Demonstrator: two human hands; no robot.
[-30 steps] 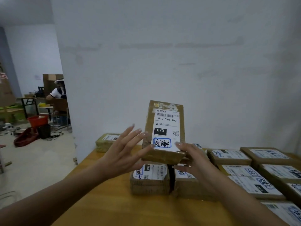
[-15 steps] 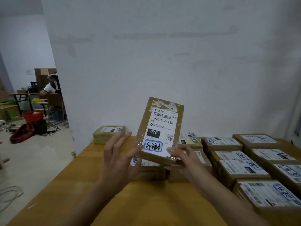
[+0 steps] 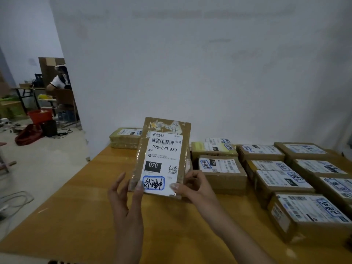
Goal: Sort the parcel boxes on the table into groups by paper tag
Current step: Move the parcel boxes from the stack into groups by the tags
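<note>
So the person is holding one flat cardboard parcel box [image 3: 163, 159] up off the tabletop [image 3: 85, 216], tilted up so its front faces them. The right hand [image 3: 192, 187] has the real grip: thumb on the front by the lower right corner, fingers curled round the right edge. The left hand [image 3: 125, 204] is more relaxed, with fingers straight and spread just beside the box, and only the thumb tip touching the lower left corner.

The white paper tag [image 3: 162, 164] on it reads 070-070-A80, with a black "070" block, a QR code, and a blue-outlined box with handwritten characters at the bottom.

Behind and to the right are the other parcel boxes [image 3: 282, 180], lying flat in rows with their tags up. One [image 3: 221, 172] just right of the held box shows "150". A two-high stack [image 3: 124, 138] sits at the far left corner against the white wall [image 3: 209, 73].

Off to the left, through the opening, someone [image 3: 59, 80] sits at a desk, and there's a red bin [image 3: 39, 116] on the floor.
</note>
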